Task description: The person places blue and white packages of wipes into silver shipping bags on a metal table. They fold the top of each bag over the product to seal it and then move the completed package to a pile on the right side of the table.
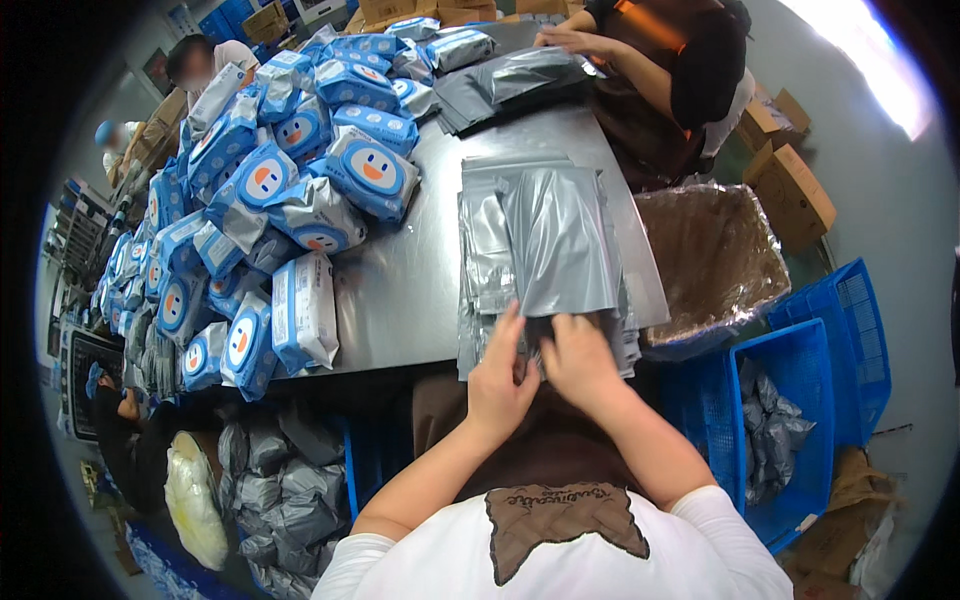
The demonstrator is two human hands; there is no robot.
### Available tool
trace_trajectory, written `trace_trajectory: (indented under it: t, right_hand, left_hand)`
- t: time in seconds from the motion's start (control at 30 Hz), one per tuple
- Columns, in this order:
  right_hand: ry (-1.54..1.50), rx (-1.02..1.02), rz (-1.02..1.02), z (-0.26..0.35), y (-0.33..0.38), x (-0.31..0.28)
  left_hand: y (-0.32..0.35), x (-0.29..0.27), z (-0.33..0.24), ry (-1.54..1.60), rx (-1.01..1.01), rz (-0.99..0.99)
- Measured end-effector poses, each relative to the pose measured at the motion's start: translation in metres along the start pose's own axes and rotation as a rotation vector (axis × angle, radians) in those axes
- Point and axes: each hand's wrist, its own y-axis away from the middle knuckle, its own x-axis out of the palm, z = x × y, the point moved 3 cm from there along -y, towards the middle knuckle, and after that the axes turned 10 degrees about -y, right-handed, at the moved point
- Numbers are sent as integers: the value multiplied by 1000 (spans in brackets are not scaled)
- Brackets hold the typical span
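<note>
A stack of grey plastic mailing bags (485, 250) lies on the metal table in front of me. The top bag (560, 235) is shiny and wrinkled, with its near edge toward me. My left hand (498, 378) is at the left of that edge, fingers bent and closed on the plastic. Close beside it, my right hand (580, 365) grips the same edge, its fingers curled down and slightly blurred. A dark gap shows under the edge between the hands. Left of the stack is a large heap of blue-and-white wipe packs (370, 170).
The metal table (395, 290) runs away from me. A foil-lined box (710, 260) and blue crates (825, 430) stand at the right; one holds grey parcels. More grey parcels (285, 480) lie at lower left. Across the table, a person (660, 80) handles dark bags (510, 85).
</note>
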Motion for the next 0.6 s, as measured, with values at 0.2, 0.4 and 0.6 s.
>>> trace_trajectory:
  t: [0.2, 0.4, 0.6]
  right_hand:
    - [-546, -109, 222, -1, 13, -22]
    - [-621, -42, 519, 5, 1, -14]
    - [-1348, -345, 821, -18, -3, -116]
  left_hand:
    - [21, -6, 25, 561, -429, 252]
    - [14, -24, 21, 198, -78, 385]
    - [32, -30, 40, 577, -355, 374]
